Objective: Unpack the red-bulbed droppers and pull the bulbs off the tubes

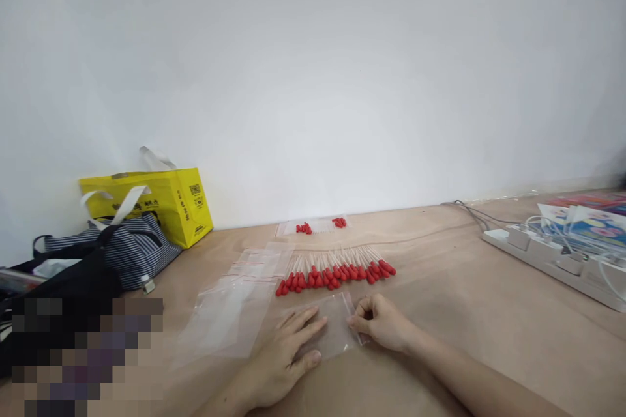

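A clear plastic zip bag (335,322) lies flat on the table in front of me. My left hand (288,352) rests on its left part with the fingers spread. At the bag's right edge, my right hand (379,322) pinches the strip with thumb and fingertips. Just beyond the bag is a row of thin pale sticks with red bulb-shaped heads (337,273), the heads towards me. To the left, several more clear zip bags (229,309) are fanned out, overlapping one another.
Near the wall lies a filled clear bag with red-headed sticks (304,229). At left stand a yellow shopping bag (190,208) and a striped bag (137,251). A white power strip (552,267) with chargers and cables sits at right, beside printed sheets (594,225).
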Demonstrator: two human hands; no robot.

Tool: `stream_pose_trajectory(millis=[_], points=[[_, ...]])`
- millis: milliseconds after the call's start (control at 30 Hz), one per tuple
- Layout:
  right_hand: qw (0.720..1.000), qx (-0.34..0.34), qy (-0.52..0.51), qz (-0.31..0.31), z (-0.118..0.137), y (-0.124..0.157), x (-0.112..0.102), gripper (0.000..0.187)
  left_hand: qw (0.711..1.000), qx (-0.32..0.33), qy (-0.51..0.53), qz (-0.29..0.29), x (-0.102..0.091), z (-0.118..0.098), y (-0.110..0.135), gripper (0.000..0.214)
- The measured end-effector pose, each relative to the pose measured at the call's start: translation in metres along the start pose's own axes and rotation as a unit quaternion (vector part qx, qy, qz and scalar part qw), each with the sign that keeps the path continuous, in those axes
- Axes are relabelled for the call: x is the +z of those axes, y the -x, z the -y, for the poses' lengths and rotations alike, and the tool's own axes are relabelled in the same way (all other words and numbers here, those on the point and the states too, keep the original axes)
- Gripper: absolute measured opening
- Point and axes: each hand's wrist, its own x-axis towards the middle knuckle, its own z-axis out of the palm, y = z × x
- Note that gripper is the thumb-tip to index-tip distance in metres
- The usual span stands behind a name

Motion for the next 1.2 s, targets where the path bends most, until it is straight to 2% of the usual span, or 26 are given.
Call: stream_pose_trajectory(millis=[67, 167, 200, 267, 333, 367, 467, 533, 600, 667, 733, 767, 833, 867, 900, 933, 1000, 1033, 1100, 1200], points=[[0.998, -0.050, -0.022, -0.011, 0.005, 0.004, -0.003, 0.017, 0.998, -0.015, 0.025, -0.055, 0.000, 0.002, -0.001, 0.041], [0.991, -0.110, -0.067, 0.031, 0.015, 0.009, -0.005, 0.009, 0.984, -0.045, 0.049, -0.166, -0.002, 0.000, -0.003, 0.041], [0.988, -0.117, -0.086, 0.052, 0.017, 0.010, -0.005, 0.007, 0.980, -0.053, 0.057, -0.181, -0.003, -0.002, -0.004, 0.042], [0.981, -0.125, -0.127, 0.077, 0.019, 0.011, -0.002, 0.009, 0.979, -0.069, 0.082, -0.172, -0.005, -0.005, -0.006, 0.040], [0.977, -0.136, -0.152, 0.065, 0.019, 0.010, 0.002, 0.021, 0.976, -0.085, 0.118, -0.161, -0.010, -0.005, -0.007, 0.034], [0.977, -0.137, -0.154, 0.049, 0.018, 0.009, 0.003, 0.027, 0.971, -0.093, 0.138, -0.173, -0.013, -0.002, -0.007, 0.033], [0.985, -0.126, -0.117, 0.003, 0.014, 0.007, 0.004, 0.028, 0.936, -0.144, 0.172, -0.272, -0.031, 0.023, -0.004, 0.037], [0.989, -0.130, -0.073, -0.002, 0.012, 0.006, 0.002, 0.024, 0.902, -0.232, 0.134, -0.338, -0.045, 0.049, 0.001, 0.044], [0.989, -0.149, -0.016, -0.007, 0.013, 0.007, 0.000, 0.020, 0.867, -0.319, 0.091, -0.371, -0.056, 0.073, 0.007, 0.042], [0.983, -0.177, 0.046, -0.015, 0.015, 0.009, -0.002, 0.016, 0.860, -0.383, 0.028, -0.336, -0.063, 0.089, 0.013, 0.043], [0.974, -0.205, 0.096, -0.015, 0.018, 0.011, -0.002, 0.010, 0.842, -0.433, -0.048, -0.319, -0.065, 0.091, 0.015, 0.046], [0.970, -0.216, 0.111, -0.012, 0.019, 0.012, -0.002, 0.009, 0.827, -0.445, -0.094, -0.329, -0.065, 0.088, 0.015, 0.047], [0.965, -0.231, 0.128, -0.007, 0.020, 0.012, -0.003, 0.007, 0.813, -0.409, -0.175, -0.376, -0.061, 0.074, 0.013, 0.045], [0.962, -0.237, 0.134, -0.002, 0.021, 0.013, -0.003, 0.007, 0.822, -0.359, -0.203, -0.392, -0.058, 0.065, 0.011, 0.043], [0.959, -0.247, 0.139, 0.005, 0.020, 0.013, -0.005, 0.010, 0.844, -0.293, -0.214, -0.394, -0.053, 0.055, 0.009, 0.041], [0.955, -0.262, 0.141, 0.016, 0.020, 0.013, -0.007, 0.015, 0.879, -0.213, -0.204, -0.375, -0.047, 0.045, 0.007, 0.039], [0.942, -0.299, 0.143, 0.046, 0.019, 0.014, -0.011, 0.029, 0.943, -0.070, -0.171, -0.278, -0.031, 0.026, 0.005, 0.039], [0.936, -0.314, 0.148, 0.063, 0.019, 0.015, -0.014, 0.037, 0.963, -0.024, -0.151, -0.223, -0.022, 0.017, 0.005, 0.042], [0.925, -0.322, 0.177, 0.098, 0.017, 0.018, -0.018, 0.053, 0.987, 0.032, -0.116, -0.108, -0.005, 0.004, 0.006, 0.050], [0.915, -0.295, 0.232, 0.146, 0.015, 0.021, -0.021, 0.062, 0.993, 0.060, -0.096, -0.020, 0.007, -0.006, 0.009, 0.054]])
